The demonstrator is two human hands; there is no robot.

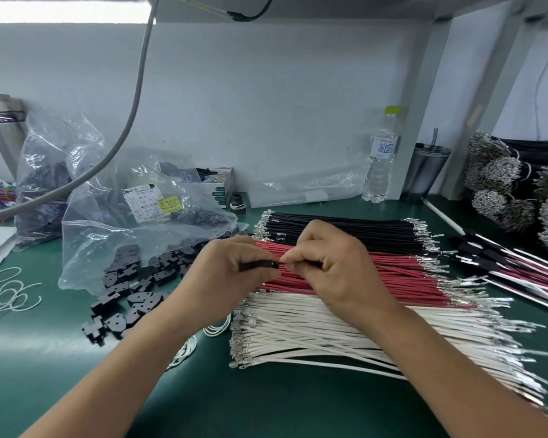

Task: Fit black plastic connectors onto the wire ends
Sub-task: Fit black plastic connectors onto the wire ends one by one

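Observation:
My left hand (231, 273) grips a black plastic connector (260, 265) above the wire stacks. My right hand (332, 263) pinches a wire end right at the connector's mouth; the wire itself is mostly hidden in my fingers. Below lie three flat stacks with metal terminals: black wires (345, 230) at the back, red wires (402, 268) in the middle, white wires (329, 330) nearest me. Loose black connectors (130, 289) spill from a clear bag (108, 235) on the left.
The green mat (266, 403) covers the bench. Finished wire assemblies (513, 267) lie at the right, with bundles of terminals (500, 181) behind them. A water bottle (381, 159) and a tumbler (424, 172) stand at the back. White rubber bands (10, 292) lie left.

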